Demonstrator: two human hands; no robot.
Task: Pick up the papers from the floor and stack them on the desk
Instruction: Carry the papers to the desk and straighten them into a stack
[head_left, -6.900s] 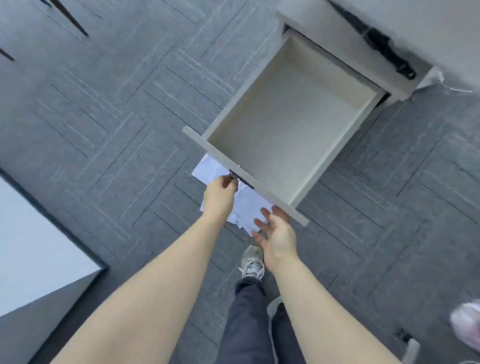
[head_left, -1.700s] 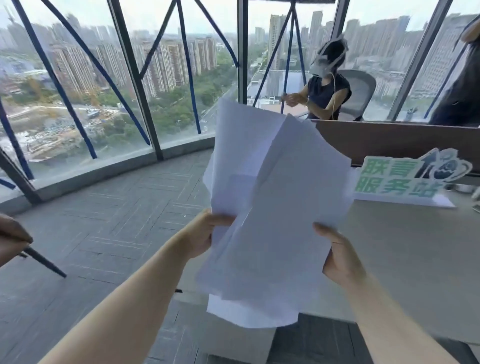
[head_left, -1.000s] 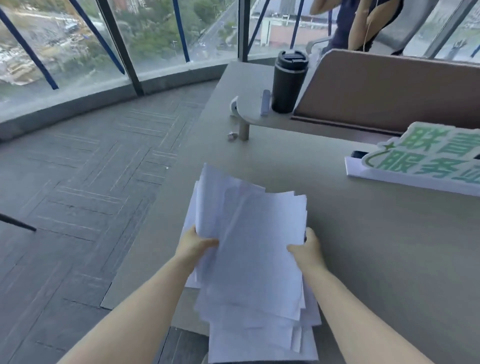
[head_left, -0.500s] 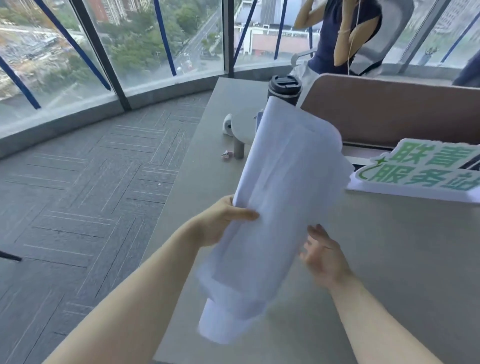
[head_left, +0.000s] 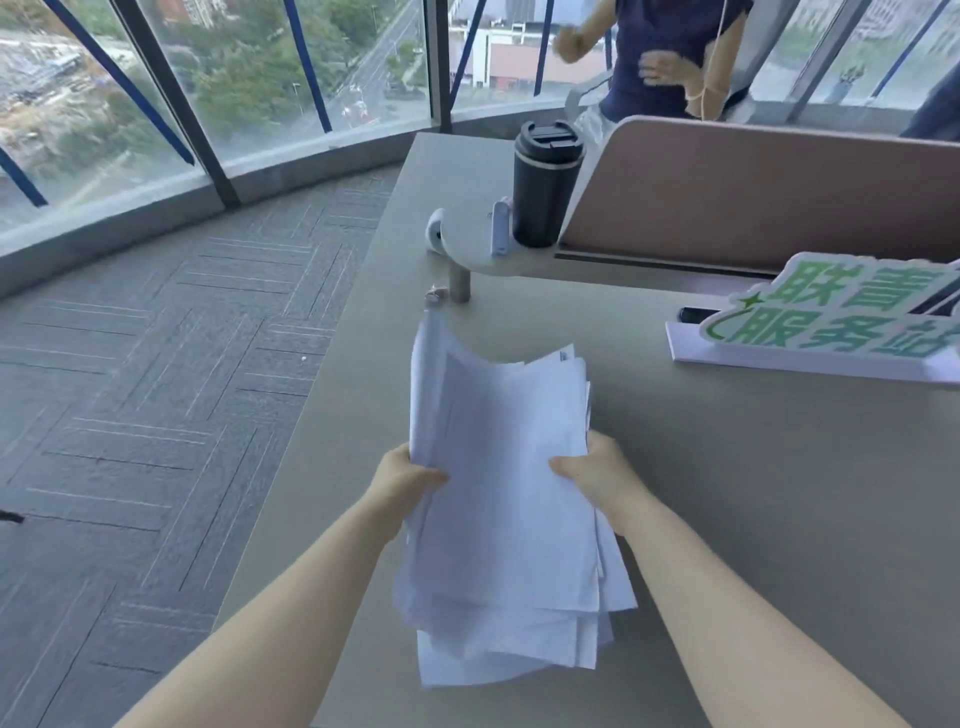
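Observation:
A loose stack of white papers hangs over the grey desk, near its left edge, with uneven edges and the far left corner curling up. My left hand grips the stack's left side and my right hand grips its right side. I cannot tell whether the lower sheets touch the desk top.
A black travel mug stands on a small raised shelf at the back. A green and white sign sits to the right before a brown divider. A person sits behind it. Grey carpet lies left.
Half a second ago the stack stood upright, held by my left hand alone with my right hand open. Now it is tilted lower over the desk and both hands grip it.

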